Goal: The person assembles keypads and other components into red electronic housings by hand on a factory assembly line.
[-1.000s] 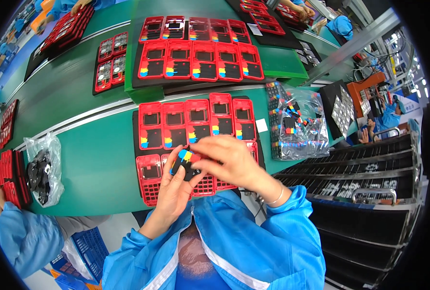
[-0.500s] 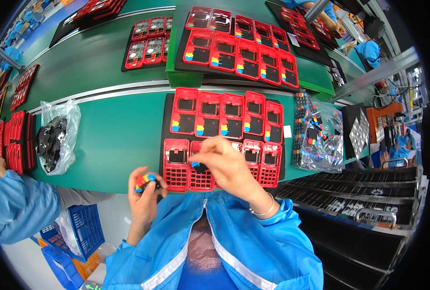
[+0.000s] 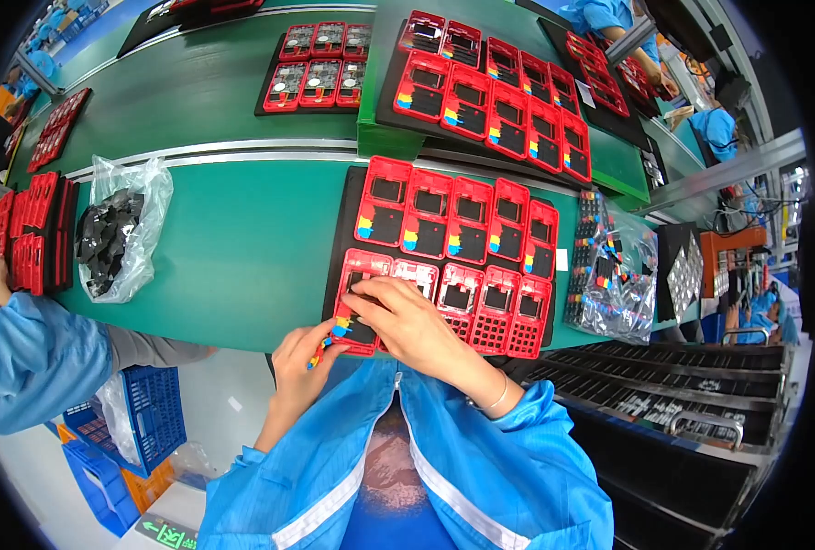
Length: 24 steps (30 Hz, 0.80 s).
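Note:
Red device housings (image 3: 458, 284) lie in two rows on a black tray (image 3: 339, 220). In the far row each carries a black rubber keypad (image 3: 467, 234) with a yellow, red and blue corner. My right hand (image 3: 412, 325) bends over the front-left housing, fingers closed at the upper part of a keypad (image 3: 363, 332) lying in it. At that housing's lower left corner is my left hand (image 3: 299, 368), closed around a few more keypads (image 3: 319, 354) with coloured edges. Open key grids show in the front housings to the right; my right hand partly covers the second one.
Left on the green bench stands a clear bag of black pieces (image 3: 112, 240). A bag of keypads (image 3: 614, 275) lies right. Beyond is a raised green platform with another tray of housings (image 3: 490, 105). A co-worker's sleeve (image 3: 41, 348) and stacked housings (image 3: 36, 234) are far left.
My right hand has moved to the front-left housing, where a keypad now lies. My left hand has come up beside it with its keypads. The whole view has shifted slightly.

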Tool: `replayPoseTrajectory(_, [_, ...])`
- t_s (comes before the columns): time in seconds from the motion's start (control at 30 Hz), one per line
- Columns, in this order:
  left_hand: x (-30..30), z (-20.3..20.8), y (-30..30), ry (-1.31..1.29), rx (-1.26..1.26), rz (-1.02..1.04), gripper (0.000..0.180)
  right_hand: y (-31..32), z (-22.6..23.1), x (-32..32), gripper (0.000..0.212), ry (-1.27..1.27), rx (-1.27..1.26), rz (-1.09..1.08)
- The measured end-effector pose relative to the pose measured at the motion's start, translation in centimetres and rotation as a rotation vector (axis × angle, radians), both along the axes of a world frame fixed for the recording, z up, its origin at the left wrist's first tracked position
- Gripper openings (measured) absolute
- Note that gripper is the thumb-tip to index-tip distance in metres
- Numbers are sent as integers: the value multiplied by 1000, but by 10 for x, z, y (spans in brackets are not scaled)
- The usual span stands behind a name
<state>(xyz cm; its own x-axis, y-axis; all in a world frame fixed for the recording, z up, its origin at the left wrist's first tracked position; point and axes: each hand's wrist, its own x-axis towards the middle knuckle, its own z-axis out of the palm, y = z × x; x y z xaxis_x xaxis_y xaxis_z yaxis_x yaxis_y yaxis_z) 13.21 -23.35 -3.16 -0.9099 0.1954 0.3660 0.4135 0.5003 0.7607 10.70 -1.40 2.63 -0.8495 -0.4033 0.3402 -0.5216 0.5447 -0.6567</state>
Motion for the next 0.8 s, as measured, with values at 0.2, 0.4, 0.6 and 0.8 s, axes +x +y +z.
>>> replayPoseTrajectory(0.2, [-3,-3,4,35,-8,-45,45,-3,0,14,36,114,220,-24])
replayPoseTrajectory(0.4, [-4,-4,7,88,-49,-62,46,0,-1,12,37,178,244,-33])
replayPoseTrajectory(0.6, [-2,11,7,223,-314,-47,45,2,0,32,36,282,480,-67])
replayPoseTrajectory(0.8, [-3,38,0,38,-429,-98,45,-5,10,42,32,296,591,-154])
